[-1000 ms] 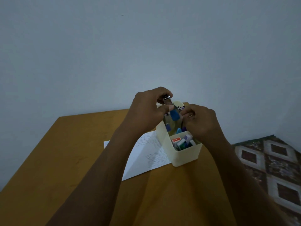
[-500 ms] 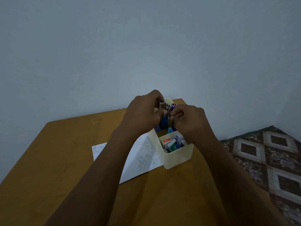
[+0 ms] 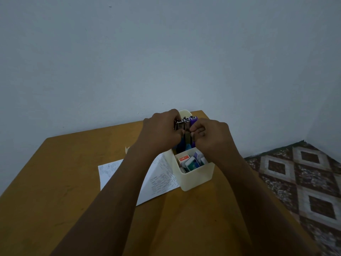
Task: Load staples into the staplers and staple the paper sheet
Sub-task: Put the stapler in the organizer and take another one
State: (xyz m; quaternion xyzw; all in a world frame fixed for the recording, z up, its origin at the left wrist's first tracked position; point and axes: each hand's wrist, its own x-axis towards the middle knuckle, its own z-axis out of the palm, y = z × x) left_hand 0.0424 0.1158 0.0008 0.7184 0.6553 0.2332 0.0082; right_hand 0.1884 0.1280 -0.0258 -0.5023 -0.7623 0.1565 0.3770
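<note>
You are gripping the blue stapler [image 3: 180, 123] in your left hand's [image 3: 162, 130] curled fingers and pinching the purple stapler [image 3: 193, 119] with your right hand [image 3: 210, 137]. Both are standing upright in the bin [image 3: 195, 180], tops reachable. The paper [image 3: 162, 182] is lying below your fingers, on the worktop [image 3: 55, 182].

Home rm by the look: wood table [image 3: 55, 191] vs plain wall [image 3: 129, 61], patterned floor tiles [image 3: 304, 182].
</note>
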